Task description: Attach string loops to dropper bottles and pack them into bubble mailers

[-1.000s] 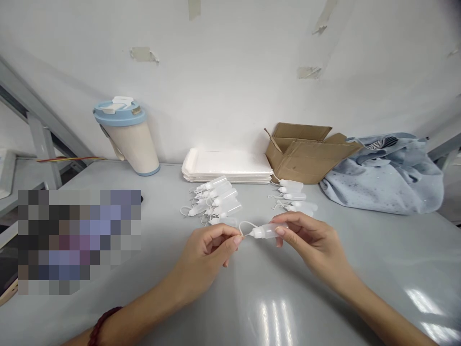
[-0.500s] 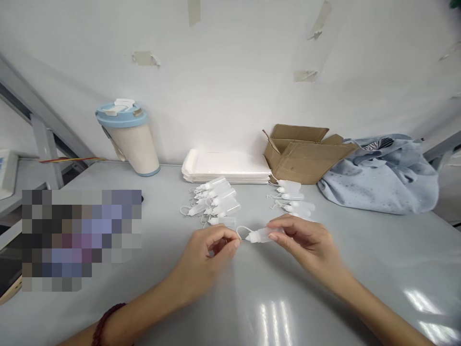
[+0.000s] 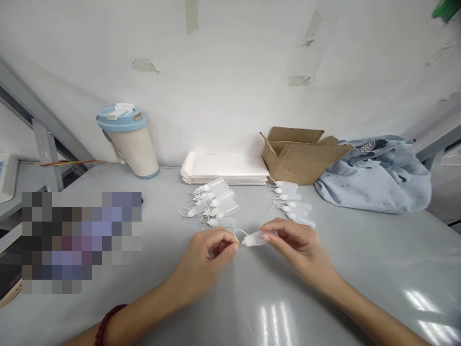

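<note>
A pale grey desk [image 3: 324, 298] stood against a white wall [image 3: 234, 72] patched with strips of tape. Near the middle of the desk, just above its surface, the 2 hands met over a small translucent squeeze bottle [image 3: 254, 238] that lay sideways between them, nozzle toward the left. The right hand [image 3: 298, 247] had its grip pinched on the bottle's body, thumb and fingertips closed around it. The left hand [image 3: 205, 262], a dark red bracelet [image 3: 106, 324] on its wrist, had its grip pressed together on the end of the thin white tether loop [image 3: 238, 234] at the nozzle; whether a cap sat inside that pinch could not be told.

Just behind the hands lay a loose pile of like bottles [image 3: 216, 202], and to its right a neater row of bottles [image 3: 293, 204]. Farther back were a stack of white trays [image 3: 225, 168], an open cardboard box [image 3: 300, 156], a blue-lidded tumbler [image 3: 129, 142] and a crumpled blue cloth bag [image 3: 374, 178].
</note>
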Available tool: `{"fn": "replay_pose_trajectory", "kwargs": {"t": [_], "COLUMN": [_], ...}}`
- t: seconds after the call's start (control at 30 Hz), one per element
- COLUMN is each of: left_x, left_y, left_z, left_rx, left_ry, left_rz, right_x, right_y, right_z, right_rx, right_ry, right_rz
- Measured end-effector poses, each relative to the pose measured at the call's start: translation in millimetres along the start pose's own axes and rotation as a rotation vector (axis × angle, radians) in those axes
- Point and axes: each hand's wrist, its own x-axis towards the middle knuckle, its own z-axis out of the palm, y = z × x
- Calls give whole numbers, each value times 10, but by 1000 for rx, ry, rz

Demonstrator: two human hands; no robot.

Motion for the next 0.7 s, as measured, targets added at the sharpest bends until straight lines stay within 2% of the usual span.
{"fn": "replay_pose_trajectory", "kwargs": {"t": [0.43,0.7], "left_x": [4,49], "left_y": [-6,36], "left_z": [15,-48], "left_rx": [-117,-465], "left_ry": [-44,-163], "left_rz": [-46,-114], "right_x": [3,14], "right_y": [-4,-76], "right_z": [-4,-51], "right_rx": [-17,70], "right_ry": [-29,-23], "right_rz": [-17,84]}}
